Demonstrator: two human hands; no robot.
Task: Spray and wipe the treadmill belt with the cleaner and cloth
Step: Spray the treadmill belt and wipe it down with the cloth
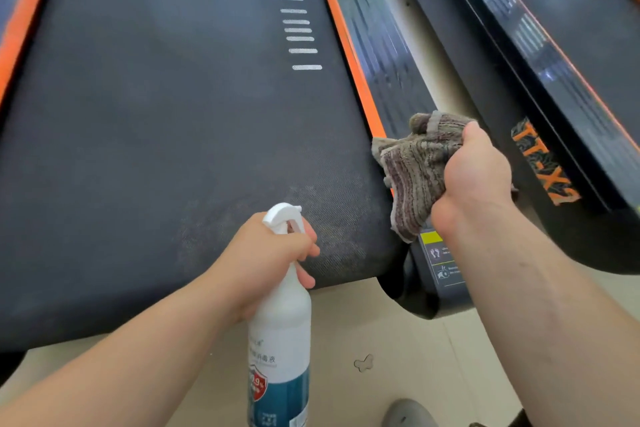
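We note our left hand point(268, 253) clamped on the spray bottle point(280, 329), nozzle over the belt point(156, 121) end. Right hand point(474, 177) grips the bunched cloth point(412, 170), just right of the belt, above the side rail point(391, 80).

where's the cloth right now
In the head view the cloth is bunched in the right hand, held over the belt's right orange edge, right of the spray bottle.

The treadmill belt point(156, 132) is wide open all the way up; only the orange side rail point(349, 55) borders its right edge.
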